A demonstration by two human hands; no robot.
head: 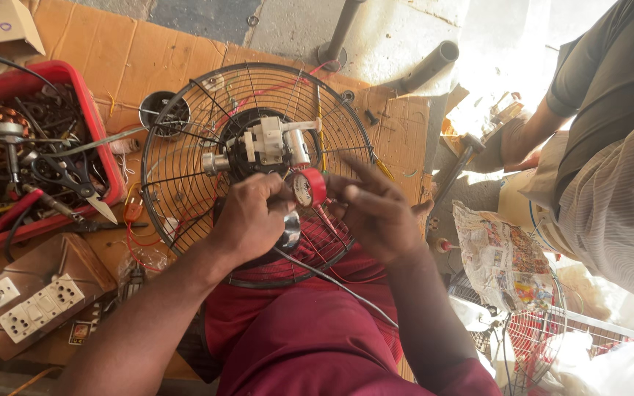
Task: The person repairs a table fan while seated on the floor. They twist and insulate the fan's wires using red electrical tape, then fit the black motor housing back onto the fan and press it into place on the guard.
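Observation:
A round black wire fan guard (177, 139) lies on my lap with a white-and-black fan motor (262, 147) mounted at its middle. My left hand (247, 220) is closed around a roll of red insulating tape (308, 187) just below the motor. My right hand (379, 213) is beside the roll, thumb and fingers pinched at the tape's free end, index finger stretched toward the guard. Red wires (273, 88) run across the guard. A grey cable (332, 282) trails over my maroon trousers.
A red tray (104, 139) of tools, scissors and copper windings sits at left. A switch-and-socket board (38, 308) lies at lower left on brown cardboard (141, 51). Another person (610, 147) sits at right, near crumpled newspaper (500, 257) and a white wire guard (544, 330).

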